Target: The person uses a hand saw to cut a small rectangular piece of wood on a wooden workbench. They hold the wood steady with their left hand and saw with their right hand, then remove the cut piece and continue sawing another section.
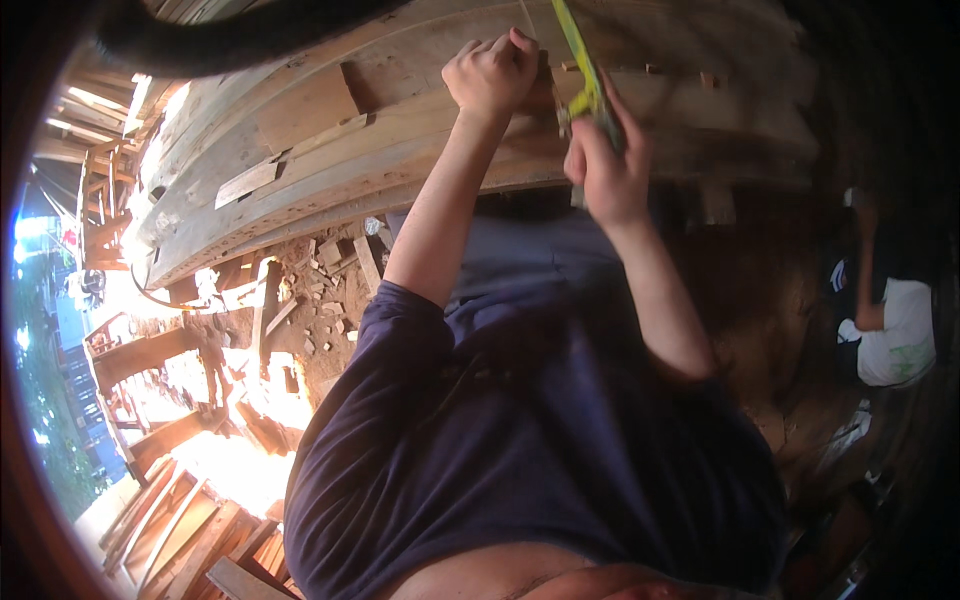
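My right hand (610, 165) is closed round the handle of a hacksaw with a yellow-green frame (578, 45). The frame points away from me over a wooden workbench (420, 130), and its thin blade shows faintly on the left side. My left hand (493, 72) is curled into a fist on the bench, just left of the saw. Whatever its fingers press on or grip is hidden from me. Slight blur covers the saw and my right hand.
On the bench lie a flat board (305, 108) and a short pale strip of wood (247, 183). Wood offcuts (330, 260) litter the ground at left. Timber pieces (180, 525) are stacked at lower left. Another person in a white shirt (897, 335) is at the right.
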### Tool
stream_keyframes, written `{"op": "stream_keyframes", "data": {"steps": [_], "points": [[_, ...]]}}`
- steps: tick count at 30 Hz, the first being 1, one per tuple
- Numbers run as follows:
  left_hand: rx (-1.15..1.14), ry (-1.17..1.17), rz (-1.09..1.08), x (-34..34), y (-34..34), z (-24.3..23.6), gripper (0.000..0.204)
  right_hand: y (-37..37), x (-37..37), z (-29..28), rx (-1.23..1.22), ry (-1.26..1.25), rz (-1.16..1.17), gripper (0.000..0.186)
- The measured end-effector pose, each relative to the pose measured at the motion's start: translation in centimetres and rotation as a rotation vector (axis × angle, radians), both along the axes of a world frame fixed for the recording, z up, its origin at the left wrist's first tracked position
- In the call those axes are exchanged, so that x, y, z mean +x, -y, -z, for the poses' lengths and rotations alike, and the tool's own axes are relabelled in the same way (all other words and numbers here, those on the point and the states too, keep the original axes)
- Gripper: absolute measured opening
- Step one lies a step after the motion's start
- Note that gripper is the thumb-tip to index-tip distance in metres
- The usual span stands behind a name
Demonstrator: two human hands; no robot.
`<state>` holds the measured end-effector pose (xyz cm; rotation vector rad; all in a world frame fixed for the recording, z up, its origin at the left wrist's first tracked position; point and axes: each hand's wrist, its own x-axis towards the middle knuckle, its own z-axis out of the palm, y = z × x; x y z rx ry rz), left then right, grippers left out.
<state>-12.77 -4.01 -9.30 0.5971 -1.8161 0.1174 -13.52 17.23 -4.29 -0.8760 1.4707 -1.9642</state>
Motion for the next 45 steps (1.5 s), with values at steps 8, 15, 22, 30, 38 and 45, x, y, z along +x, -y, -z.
{"op": "stream_keyframes", "data": {"steps": [8,15,22,30,38,45], "points": [[-0.061,-0.022,0.073,0.6,-0.7,-0.2,0.038,1.3,0.7,0.7,0.008,-0.089,0.087,0.065],[-0.028,0.029,-0.046,0.0,-0.7,-0.3,0.039,1.8,-0.3,-1.3,-0.02,-0.104,0.048,0.068],[-0.019,0.035,-0.008,0.3,-0.8,-0.1,0.036,0.3,0.0,-0.8,-0.083,0.064,0.004,0.068],[0.0,0.044,-0.033,0.5,-1.1,-0.2,0.037,-0.9,0.5,0.0,0.076,-0.015,0.058,0.062],[-0.009,0.068,-0.079,0.4,-1.0,-0.3,0.038,-2.9,2.2,-0.4,0.009,-0.248,0.035,0.068],[0.004,0.05,-0.011,0.3,-1.8,-0.5,0.039,-3.0,1.6,0.6,0.017,-0.113,0.061,0.066]]}}
